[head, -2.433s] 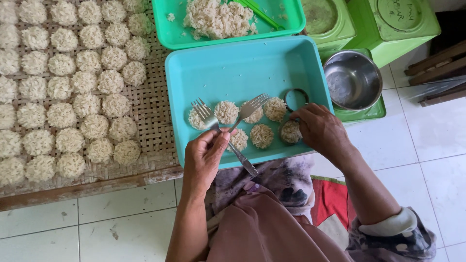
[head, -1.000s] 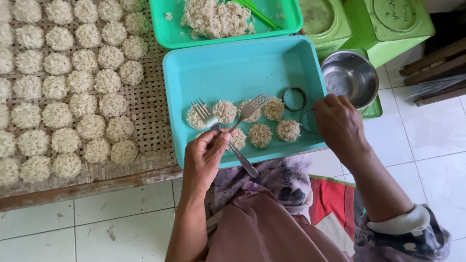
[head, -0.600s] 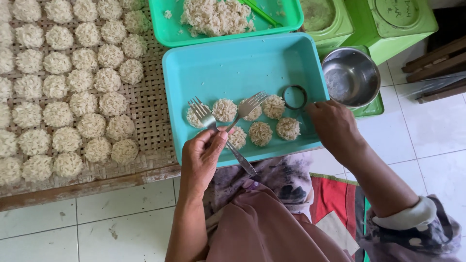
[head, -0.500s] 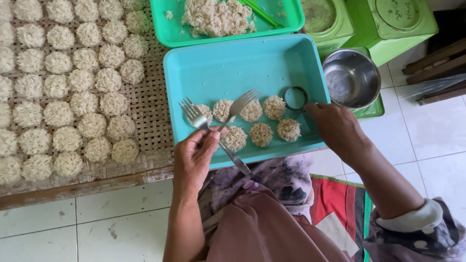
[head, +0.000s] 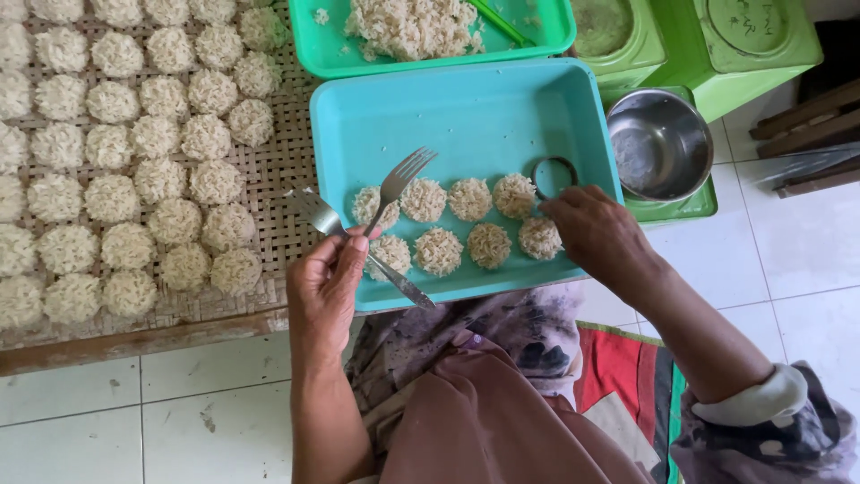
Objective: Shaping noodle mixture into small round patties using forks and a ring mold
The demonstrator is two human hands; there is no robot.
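Note:
My left hand (head: 327, 282) grips two metal forks (head: 394, 188) at the near left corner of a light blue tray (head: 466, 108); their tines hang over the leftmost rice cake. Several round flattened rice cakes (head: 439, 251) lie in two rows in the tray. My right hand (head: 598, 235) rests on the tray's near right part, fingers beside the rightmost cake (head: 540, 237) and just below a small metal ring mould (head: 554, 176). It holds nothing that I can see.
A woven bamboo mat (head: 282, 170) on the left carries several rows of finished cakes (head: 134, 152). A green tray with loose cooked rice (head: 412, 27) lies behind. A steel bowl (head: 658, 143) and green containers (head: 752, 45) stand at the right. White tiled floor below.
My left hand has lifted the forks and swung them left, off the cakes. My right hand came back from near the steel bowl to the tray's near right corner.

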